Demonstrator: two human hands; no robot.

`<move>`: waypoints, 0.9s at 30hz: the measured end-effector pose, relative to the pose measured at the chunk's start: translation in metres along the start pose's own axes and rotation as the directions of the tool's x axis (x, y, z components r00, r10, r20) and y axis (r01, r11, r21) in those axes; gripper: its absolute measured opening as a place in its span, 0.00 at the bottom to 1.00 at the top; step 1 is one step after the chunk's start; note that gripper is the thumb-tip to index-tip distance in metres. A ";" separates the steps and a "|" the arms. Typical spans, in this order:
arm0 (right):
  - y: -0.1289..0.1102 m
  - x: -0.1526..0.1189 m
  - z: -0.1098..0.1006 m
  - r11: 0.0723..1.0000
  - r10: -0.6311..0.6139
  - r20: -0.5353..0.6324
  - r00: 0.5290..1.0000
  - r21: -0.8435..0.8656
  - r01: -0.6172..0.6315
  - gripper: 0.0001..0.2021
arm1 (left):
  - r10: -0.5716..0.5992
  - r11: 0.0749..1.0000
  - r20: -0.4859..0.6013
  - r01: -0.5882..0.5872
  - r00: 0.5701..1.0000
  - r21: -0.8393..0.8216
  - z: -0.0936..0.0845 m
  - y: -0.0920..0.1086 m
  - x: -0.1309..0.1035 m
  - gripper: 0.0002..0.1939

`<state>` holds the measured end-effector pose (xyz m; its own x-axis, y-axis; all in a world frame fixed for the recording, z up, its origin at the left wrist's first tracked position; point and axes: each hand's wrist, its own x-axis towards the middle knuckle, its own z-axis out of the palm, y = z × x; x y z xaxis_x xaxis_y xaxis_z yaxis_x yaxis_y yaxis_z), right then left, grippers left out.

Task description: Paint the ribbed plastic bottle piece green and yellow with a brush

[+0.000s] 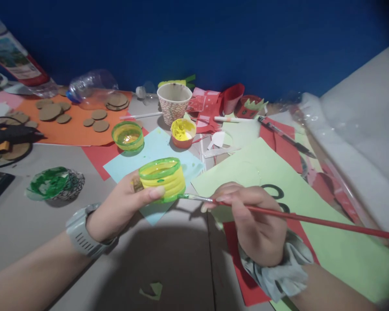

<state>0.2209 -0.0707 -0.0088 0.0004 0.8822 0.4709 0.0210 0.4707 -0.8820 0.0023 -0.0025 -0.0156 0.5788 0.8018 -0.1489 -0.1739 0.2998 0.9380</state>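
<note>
My left hand (pixel 126 205) grips a small round cup (pixel 164 183), painted yellow with green bands at its rim and base. It is held above a light blue sheet of paper (pixel 116 166). Between the fingers of my right hand (pixel 256 216) is a paintbrush (pixel 311 220) with a long red handle. Its green-tipped bristles touch the lower right edge of the cup. A second yellow and green painted piece (pixel 128 136) rests at the blue sheet's upper left. Behind the held cup stands a small cup of yellow paint (pixel 183 133).
Green paint fills a patterned cup (pixel 56 183) at left. A paper cup (pixel 174 101) stands at the back, near a clear plastic bottle (pixel 92 88). Cardboard discs (pixel 50 111) lie on orange paper (pixel 81 138). Green paper (pixel 330 216) covers the right side. A glue gun (pixel 9 136) lies far left.
</note>
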 end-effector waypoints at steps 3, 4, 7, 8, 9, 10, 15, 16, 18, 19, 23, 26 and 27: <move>0.000 -0.001 0.000 0.999 0.032 -0.075 0.997 -0.033 -0.034 0.10 | 0.007 1.000 -0.030 -0.007 1.000 0.007 0.002 0.001 0.000 0.27; 0.000 -0.001 0.001 0.999 0.037 -0.102 0.994 -0.029 -0.041 0.10 | 0.003 1.000 -0.047 -0.003 0.999 0.010 0.003 0.002 0.000 0.27; -0.001 -0.001 0.002 1.000 0.020 -0.119 0.993 0.014 -0.019 0.10 | -0.011 1.000 -0.088 0.013 0.996 0.021 0.004 0.005 -0.001 0.25; -0.001 -0.001 0.002 1.000 0.006 -0.102 0.995 0.022 -0.003 0.10 | -0.016 1.000 -0.096 0.018 0.995 0.025 0.005 0.006 -0.001 0.23; -0.001 0.000 0.002 1.000 -0.007 -0.078 0.997 0.021 0.009 0.10 | -0.021 0.999 -0.105 0.024 0.994 0.031 0.005 0.006 -0.001 0.22; 0.000 0.000 0.002 1.000 -0.009 -0.059 0.998 0.011 0.010 0.10 | -0.025 0.999 -0.118 0.029 0.993 0.038 0.006 0.007 -0.001 0.21; 0.002 -0.003 -0.002 0.993 0.116 -0.069 0.991 -0.028 -0.118 0.07 | -0.030 0.997 -0.173 0.042 0.985 0.067 0.009 0.011 0.001 0.21; 0.003 -0.003 -0.002 0.990 0.137 -0.078 0.988 -0.026 -0.139 0.07 | -0.027 0.996 -0.166 0.040 0.986 0.075 0.010 0.011 0.001 0.22; 0.003 -0.004 -0.002 0.989 0.143 -0.091 0.986 -0.020 -0.145 0.06 | -0.023 0.997 -0.147 0.035 0.989 0.076 0.009 0.011 0.000 0.23; 0.003 -0.004 -0.001 0.992 0.121 -0.108 0.987 -0.004 -0.123 0.06 | -0.023 0.997 -0.140 0.033 0.990 0.070 0.009 0.010 0.000 0.23; 0.002 -0.004 0.001 0.992 -0.003 -0.184 0.983 0.122 0.026 0.05 | -0.013 0.999 -0.144 0.020 0.989 0.043 0.008 0.009 -0.001 0.23; 0.001 -0.005 0.001 0.988 -0.046 -0.080 0.996 0.145 0.057 0.06 | -0.023 0.998 -0.141 0.031 0.990 0.060 0.008 0.009 -0.001 0.21; 0.001 -0.005 0.001 0.988 -0.055 -0.047 0.997 0.144 0.061 0.07 | -0.027 0.997 -0.139 0.037 0.990 0.069 0.008 0.010 -0.001 0.21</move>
<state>0.2197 -0.0744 -0.0119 0.0458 0.8534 0.5192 -0.1233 0.5206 -0.8449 0.0060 -0.0048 -0.0040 0.4669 0.8574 -0.2166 -0.0966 0.2930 0.9512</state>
